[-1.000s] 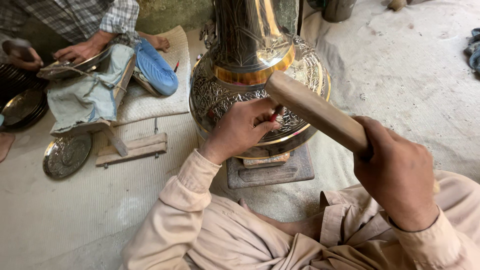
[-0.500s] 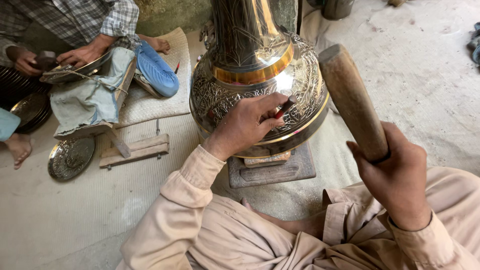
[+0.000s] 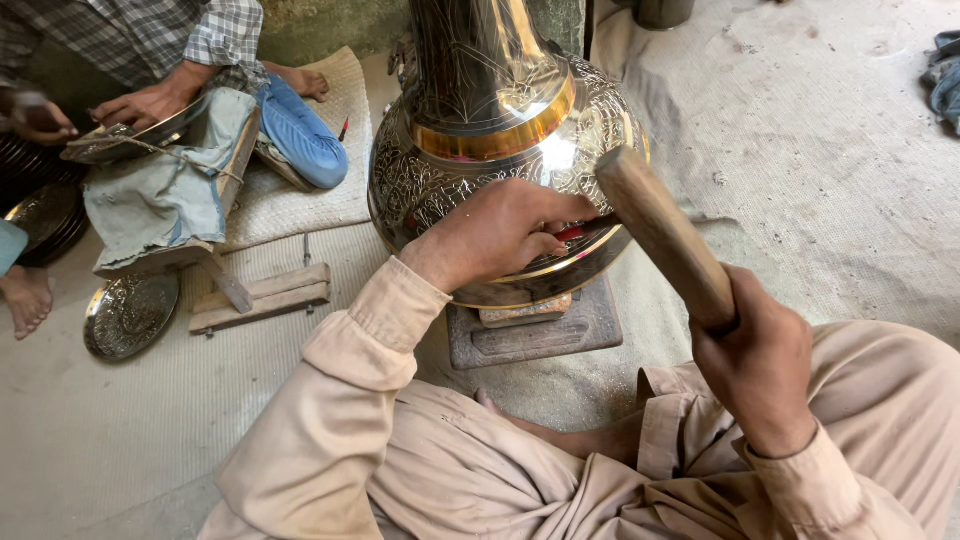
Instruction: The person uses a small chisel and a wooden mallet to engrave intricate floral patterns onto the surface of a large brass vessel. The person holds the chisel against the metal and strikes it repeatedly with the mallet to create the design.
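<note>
Grey matting covers the floor (image 3: pixel 820 170) you sit on, and the big engraved brass vase (image 3: pixel 500 150) fills the upper middle of the frame, its belly resting on a dark block (image 3: pixel 535 335) at centre.

Your wooden mallet (image 3: pixel 665 235) now lies with its head against the vase's right shoulder, at frame centre-right. Half a second ago it stood raised and clear of the metal, so the blow has just come down. A second ago it was also low, which reads as steady, repeated striking.

Your right hand (image 3: pixel 755 365), lower right, is clamped around the mallet handle. Your left hand (image 3: pixel 495 232), at centre, presses on the vase's belly with fingers closed on a small tool; only a red tip (image 3: pixel 568 233) shows, just below the mallet head. That hand has barely shifted across the frames, so the work stays on one spot of the pattern.

At upper left another person's hands (image 3: pixel 140 105) work on a metal plate (image 3: pixel 125 140). A smaller engraved plate (image 3: pixel 130 315) lies on the floor at left.
</note>
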